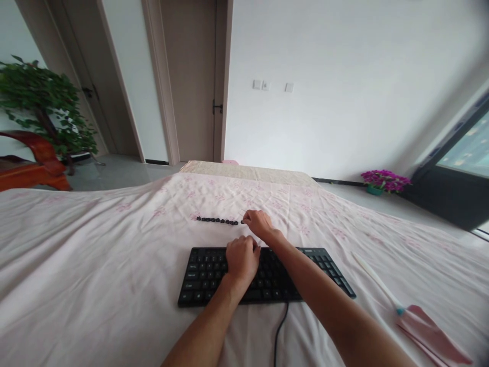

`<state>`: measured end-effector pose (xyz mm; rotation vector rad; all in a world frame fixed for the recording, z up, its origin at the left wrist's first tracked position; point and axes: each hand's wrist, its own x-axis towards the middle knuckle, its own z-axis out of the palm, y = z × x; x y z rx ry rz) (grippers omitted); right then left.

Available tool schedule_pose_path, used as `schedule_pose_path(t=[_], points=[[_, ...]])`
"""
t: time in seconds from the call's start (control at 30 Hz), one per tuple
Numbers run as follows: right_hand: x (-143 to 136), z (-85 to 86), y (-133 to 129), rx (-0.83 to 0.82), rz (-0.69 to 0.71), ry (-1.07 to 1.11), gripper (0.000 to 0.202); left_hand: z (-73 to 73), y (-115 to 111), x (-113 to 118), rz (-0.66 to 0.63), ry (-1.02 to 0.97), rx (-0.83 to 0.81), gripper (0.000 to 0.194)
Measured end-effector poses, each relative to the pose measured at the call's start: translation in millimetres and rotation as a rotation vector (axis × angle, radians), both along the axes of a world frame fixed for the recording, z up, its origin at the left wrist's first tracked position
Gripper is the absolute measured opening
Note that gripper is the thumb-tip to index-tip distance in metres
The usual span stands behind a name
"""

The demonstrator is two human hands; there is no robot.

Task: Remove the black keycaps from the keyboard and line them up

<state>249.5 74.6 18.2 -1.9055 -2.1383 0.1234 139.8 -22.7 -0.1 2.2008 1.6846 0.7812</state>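
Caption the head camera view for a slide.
Left hand on a black keyboard, right hand at the end of a row of small black pieces.

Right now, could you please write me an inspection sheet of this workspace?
Surface: pale floral cloth, wrinkled.
Things: black keyboard; beyond it, row of small black pieces.
Clutter: pink item with a pale handle, right of the keyboard.
Hands: left hand on the keyboard, grip unclear; right hand with fingers at a piece by the row's right end.
Cables: black cable from the keyboard's near edge.
Surroundings: white wall, closed door, leafy plant, purple flowers.
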Motion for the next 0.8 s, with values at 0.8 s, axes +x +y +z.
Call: schedule_pose_path(t=[0.8], points=[[9.4,12.4,-2.3,0.031,-0.011,0.072,0.039,-1.9,2.3,0.8,0.002,0.052,-0.013,0.017]])
